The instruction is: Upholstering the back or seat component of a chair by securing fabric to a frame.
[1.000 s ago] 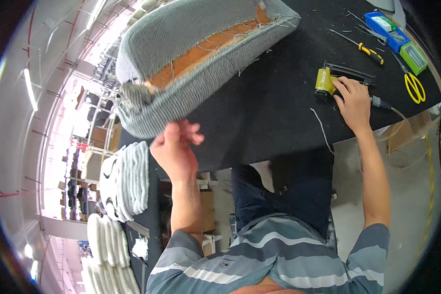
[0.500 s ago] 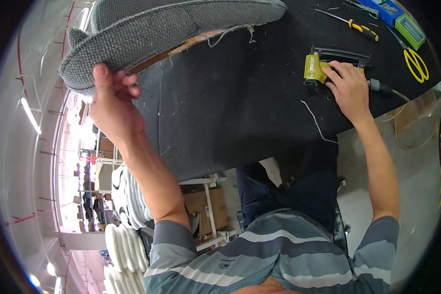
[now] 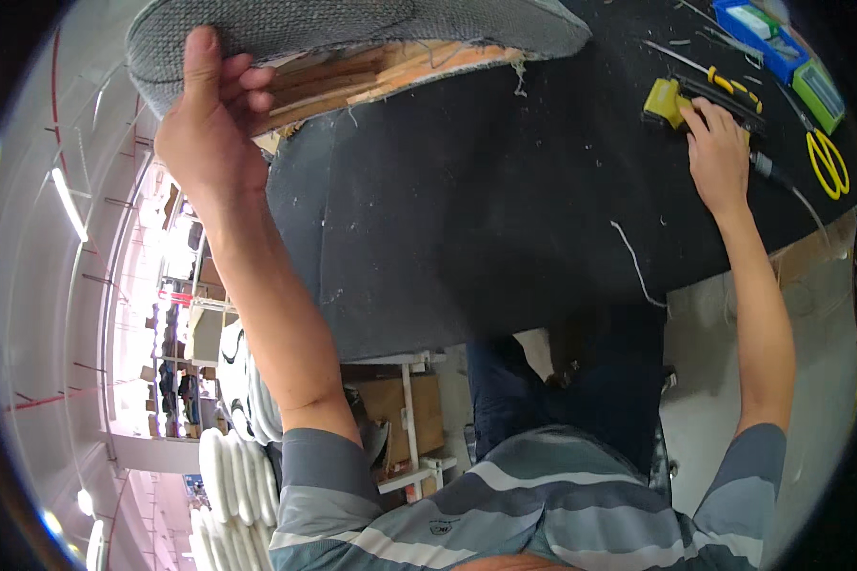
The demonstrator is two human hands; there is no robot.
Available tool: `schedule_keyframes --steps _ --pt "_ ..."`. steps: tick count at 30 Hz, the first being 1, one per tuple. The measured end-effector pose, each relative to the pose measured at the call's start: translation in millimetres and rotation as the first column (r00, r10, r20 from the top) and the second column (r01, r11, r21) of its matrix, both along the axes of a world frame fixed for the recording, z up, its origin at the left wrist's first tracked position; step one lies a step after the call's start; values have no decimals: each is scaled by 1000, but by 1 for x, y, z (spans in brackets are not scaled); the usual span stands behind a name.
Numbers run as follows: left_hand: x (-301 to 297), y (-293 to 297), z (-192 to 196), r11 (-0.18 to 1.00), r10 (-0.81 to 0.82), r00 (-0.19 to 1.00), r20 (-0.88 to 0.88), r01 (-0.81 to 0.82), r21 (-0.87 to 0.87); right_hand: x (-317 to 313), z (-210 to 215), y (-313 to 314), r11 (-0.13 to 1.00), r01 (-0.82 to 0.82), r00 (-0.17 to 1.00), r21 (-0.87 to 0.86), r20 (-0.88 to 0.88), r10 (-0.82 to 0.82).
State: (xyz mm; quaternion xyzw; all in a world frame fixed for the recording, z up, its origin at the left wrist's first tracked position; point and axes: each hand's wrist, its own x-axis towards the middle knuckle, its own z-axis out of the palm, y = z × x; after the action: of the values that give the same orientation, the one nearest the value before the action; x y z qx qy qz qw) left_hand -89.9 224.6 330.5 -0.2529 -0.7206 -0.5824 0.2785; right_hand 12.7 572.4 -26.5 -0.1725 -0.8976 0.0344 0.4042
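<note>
Clearly, both hands are occupied at the tabletop [image 3: 467, 209]. At its left edge, toward the far side, the grey upholstered piece [image 3: 324, 40] stands tilted, its wooden frame showing along the open side. The left hand [image 3: 221, 124] has its grip closed at the piece's end: the thumb lies on the fabric, the fingers are curled, though their hold seems partly hidden. Toward the right edge, the right hand [image 3: 719, 143] keeps its grip wrapped about the yellow air tool [image 3: 665, 103], with the screwdriver [image 3: 717, 78] just beyond and scissors [image 3: 827, 164] near the right corner.
</note>
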Motion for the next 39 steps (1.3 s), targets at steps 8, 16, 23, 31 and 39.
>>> schedule_keyframes --steps 8,16,23,31,39 --pt "-36 12 29 1000 -20 999 -30 20 -18 9 10 -9 989 -141 980 47 -137 146" --pt "-33 31 36 999 -22 1000 -21 21 -44 11 13 -13 978 -206 963 36 -169 209" --pt "-25 37 35 998 -50 999 -12 49 -48 12 12 -13 971 -241 956 5 -173 238" --pt "-28 30 35 995 -59 998 -32 56 -86 12 13 -15 967 -254 950 17 -184 253" --pt "-44 35 44 995 -10 999 -43 6 -98 11 11 -14 968 -251 949 25 -190 251"
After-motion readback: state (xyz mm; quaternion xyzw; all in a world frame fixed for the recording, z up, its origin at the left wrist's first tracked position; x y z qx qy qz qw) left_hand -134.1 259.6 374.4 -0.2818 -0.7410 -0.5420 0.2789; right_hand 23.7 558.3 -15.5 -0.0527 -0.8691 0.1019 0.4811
